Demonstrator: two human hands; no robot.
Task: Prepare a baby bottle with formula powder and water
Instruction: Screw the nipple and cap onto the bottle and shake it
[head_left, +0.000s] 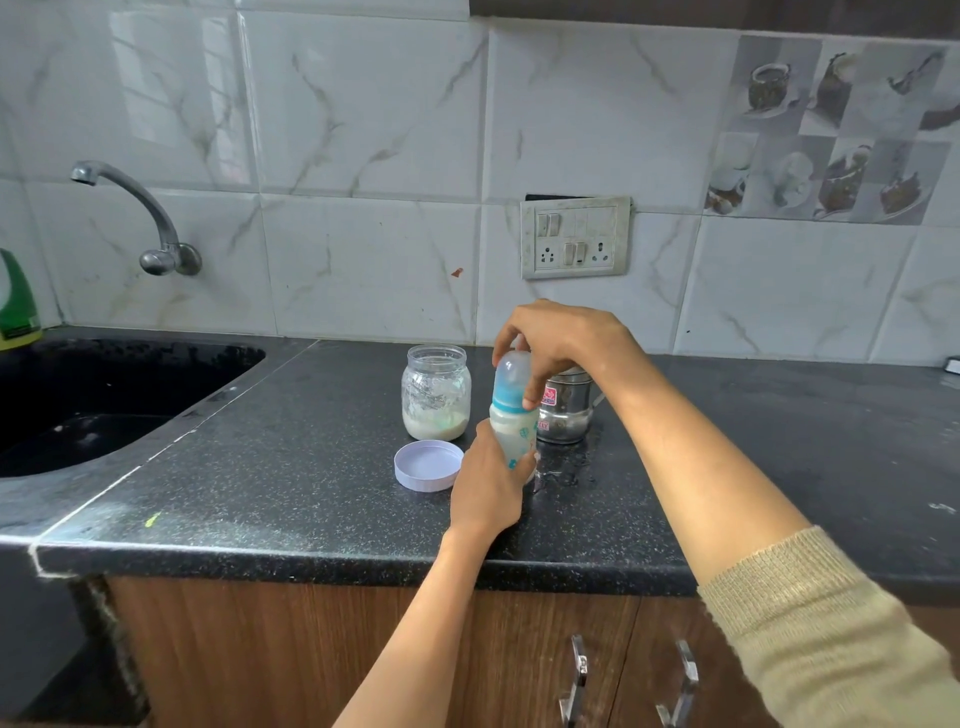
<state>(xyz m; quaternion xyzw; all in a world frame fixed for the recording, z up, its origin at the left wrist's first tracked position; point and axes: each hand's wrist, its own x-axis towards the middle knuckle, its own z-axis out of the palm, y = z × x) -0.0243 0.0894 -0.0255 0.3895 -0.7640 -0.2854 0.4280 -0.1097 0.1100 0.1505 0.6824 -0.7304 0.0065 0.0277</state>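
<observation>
The bottle stands upright on the black counter, with pale liquid inside. The left hand grips its lower body; the right hand comes from above, fingers curled round the clear cap over the blue collar. Just left of the bottle stands an open jar holding some white powder, its lid lying in front. A steel cup stands just right of the bottle, behind it. A sink lies far left.

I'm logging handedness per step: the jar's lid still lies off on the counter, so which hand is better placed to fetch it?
Probably left: the left hand grips the bottle right beside the lid.
</observation>
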